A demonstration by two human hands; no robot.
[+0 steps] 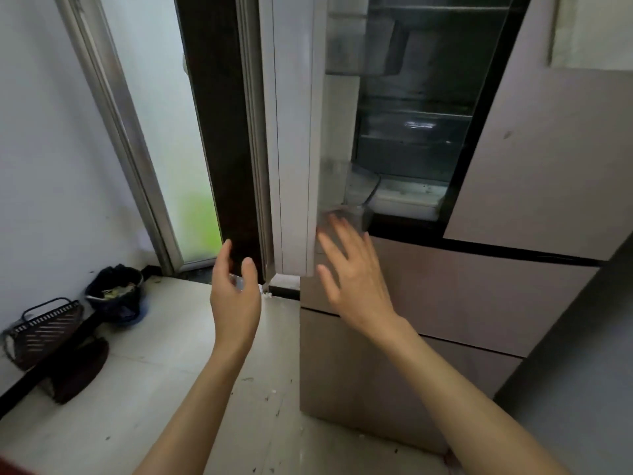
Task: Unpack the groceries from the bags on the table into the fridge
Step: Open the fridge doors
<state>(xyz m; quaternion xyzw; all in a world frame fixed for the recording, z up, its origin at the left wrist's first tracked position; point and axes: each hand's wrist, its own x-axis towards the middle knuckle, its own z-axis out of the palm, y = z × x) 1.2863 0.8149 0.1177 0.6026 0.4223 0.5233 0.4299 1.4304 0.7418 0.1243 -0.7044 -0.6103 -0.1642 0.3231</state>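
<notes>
- Fridge (513, 207) stands ahead, its left door (291, 132) swung ajar.
- Both hands, left (234, 289) and right (352, 269), are empty with fingers spread beside that door's lower edge.
- Groceries and bags are out of view; fetching them looks next.

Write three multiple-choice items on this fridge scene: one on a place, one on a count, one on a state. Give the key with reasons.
1. Where does the dark bin stand?
A. On the floor by the wall, left of the fridge
B. Inside the fridge
C. On top of the fridge

2. How many hands are in view?
A. None
B. One
C. Two

3. What state is the upper left fridge door in?
A. Shut
C. Taken off
B. Swung open

Key:
1 A, it sits on the tiles near the wall.
2 C, the left hand and right hand both reach forward, empty.
3 B, the shelves inside show.
</notes>
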